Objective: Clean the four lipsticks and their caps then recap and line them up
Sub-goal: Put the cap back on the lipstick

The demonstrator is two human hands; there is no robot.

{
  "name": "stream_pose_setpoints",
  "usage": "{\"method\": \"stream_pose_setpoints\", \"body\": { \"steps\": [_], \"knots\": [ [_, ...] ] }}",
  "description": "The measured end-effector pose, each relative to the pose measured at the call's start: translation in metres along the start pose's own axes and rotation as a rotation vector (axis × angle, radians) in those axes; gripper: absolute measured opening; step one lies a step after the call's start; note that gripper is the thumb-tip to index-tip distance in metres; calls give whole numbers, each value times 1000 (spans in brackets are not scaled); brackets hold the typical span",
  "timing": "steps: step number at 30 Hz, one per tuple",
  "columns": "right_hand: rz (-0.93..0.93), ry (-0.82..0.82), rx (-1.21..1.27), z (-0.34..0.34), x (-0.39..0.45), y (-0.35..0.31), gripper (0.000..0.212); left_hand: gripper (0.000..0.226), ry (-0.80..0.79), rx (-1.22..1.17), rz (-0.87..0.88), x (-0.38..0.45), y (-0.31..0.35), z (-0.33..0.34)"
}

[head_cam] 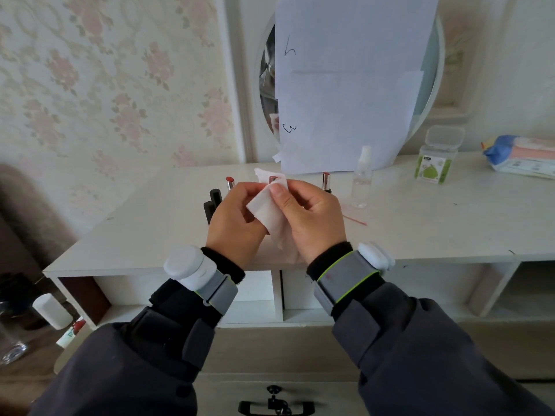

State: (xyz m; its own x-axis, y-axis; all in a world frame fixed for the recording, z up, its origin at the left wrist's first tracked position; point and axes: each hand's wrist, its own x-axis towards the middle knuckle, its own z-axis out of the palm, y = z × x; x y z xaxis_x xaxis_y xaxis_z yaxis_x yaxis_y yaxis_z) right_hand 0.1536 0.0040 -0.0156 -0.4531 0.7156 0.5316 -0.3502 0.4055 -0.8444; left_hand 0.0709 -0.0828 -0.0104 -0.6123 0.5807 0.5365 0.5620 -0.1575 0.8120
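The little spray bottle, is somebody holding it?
No, the spray bottle stands alone on the table, while both hands, left and right, hold a white wipe.

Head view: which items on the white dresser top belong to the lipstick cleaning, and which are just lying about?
Job:
- white wipe, held by left hand and right hand
- uncapped red lipsticks
- black caps

Lying about:
- clear spray bottle
- green-labelled plastic box
- blue tissue pack
- round mirror
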Motion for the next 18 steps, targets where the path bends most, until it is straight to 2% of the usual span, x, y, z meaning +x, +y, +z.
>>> {"method": "stream_pose_setpoints", "body": {
  "steps": [5, 7, 8, 11, 12, 16, 18],
  "knots": [
    [-26, 203, -132, 0, 4, 6, 27, 29, 12, -231, -56, 1, 1, 2],
    [-17, 241, -204, 0, 6, 8, 17, 27, 33, -259, -79, 4, 1, 0],
    [-10, 235, -219, 1, 6, 8, 11, 26, 42, -280, -93, 6, 0, -1],
    [-35, 164, -284, 2, 2, 4, 34, 21, 59, -369, -126, 10, -1, -3],
    [-45, 134, -321, 3, 1, 2, 36, 18, 67, -390, -130, 11, -1, -4],
    [11, 33, -367, 9, -1, 0, 19, 5, 85, -448, -150, 14, -2, -5],
    [20, -22, -386, 11, -3, -1, 21, 7, 108, -479, -164, 16, -2, -5]
  ]
}}
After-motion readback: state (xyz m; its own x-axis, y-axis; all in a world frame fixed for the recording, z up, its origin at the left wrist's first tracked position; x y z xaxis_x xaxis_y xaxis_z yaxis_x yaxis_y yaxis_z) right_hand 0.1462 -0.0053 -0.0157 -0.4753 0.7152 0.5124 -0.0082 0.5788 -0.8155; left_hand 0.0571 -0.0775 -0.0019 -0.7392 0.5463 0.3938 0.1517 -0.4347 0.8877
